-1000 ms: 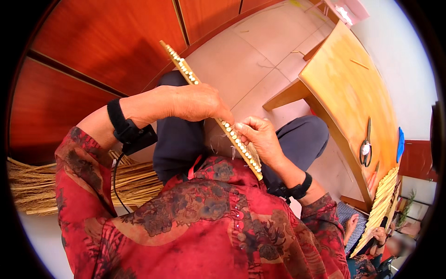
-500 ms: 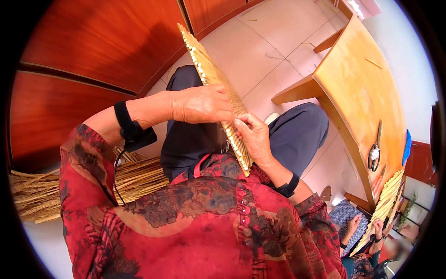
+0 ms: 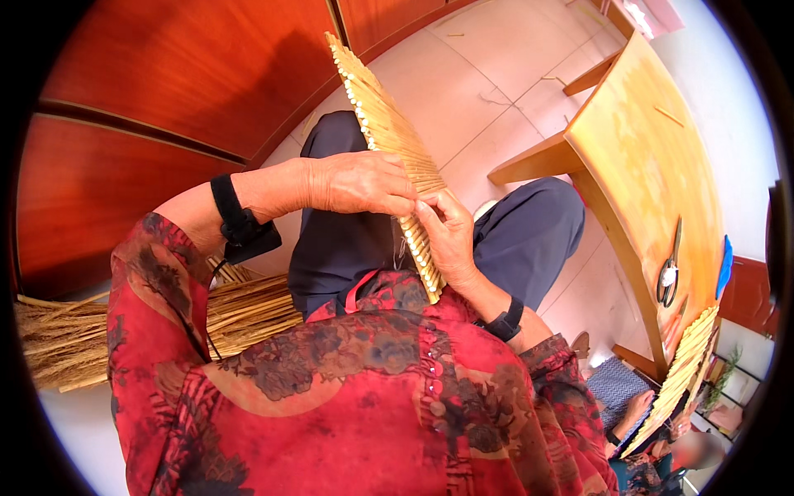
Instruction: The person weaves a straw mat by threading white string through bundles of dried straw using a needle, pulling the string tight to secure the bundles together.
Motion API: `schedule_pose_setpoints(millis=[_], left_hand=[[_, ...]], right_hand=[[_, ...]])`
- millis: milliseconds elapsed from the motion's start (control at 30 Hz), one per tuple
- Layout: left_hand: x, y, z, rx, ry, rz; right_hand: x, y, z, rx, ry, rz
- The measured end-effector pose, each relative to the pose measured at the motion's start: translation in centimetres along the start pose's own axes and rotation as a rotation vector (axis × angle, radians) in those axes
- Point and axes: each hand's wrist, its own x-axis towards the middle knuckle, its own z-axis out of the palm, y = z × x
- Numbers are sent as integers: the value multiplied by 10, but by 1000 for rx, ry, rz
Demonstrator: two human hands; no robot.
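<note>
A long panel of straw stalks bound side by side (image 3: 389,128) stands slanted over my lap, its pale cut ends facing left. My left hand (image 3: 364,183) lies over the panel's cut-end edge, fingers bent and pinched there. Against the other face rests my right hand (image 3: 447,240), its thumb and forefinger meeting the left fingertips at the edge. Both hands grip the straw panel between them. Whatever thin thing the fingertips pinch, if anything, is too small to make out. Some loose thread (image 3: 402,248) shows beneath the left hand.
A bundle of loose straw stalks (image 3: 248,312) lies at my left. On the wooden bench (image 3: 637,132) at right are scissors (image 3: 668,277) and a blue item (image 3: 724,266). Another person's hand (image 3: 637,407) holds a similar straw panel (image 3: 682,368). Red cabinet doors (image 3: 182,74) stand at far left.
The straw panel's far end has tipped slightly right and up. My fingertips have drawn closer together at its edge. The other person's hands have shifted on their panel.
</note>
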Motion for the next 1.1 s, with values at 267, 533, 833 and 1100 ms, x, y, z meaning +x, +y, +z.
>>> schedule_pose_setpoints(millis=[267,533,833,1100], left_hand=[[-2,1,-11,15,-143,31],[6,-4,-12,100,-90,-28],[16,-5,5,170,108,-189],[7,40,28,-32,663,-685]], right_hand=[[40,-67,-70,374,408,-188],[57,-113,-131,533,-47,319],[110,-233,-315,-83,620,-303],[53,-65,-65,-90,-192,430]])
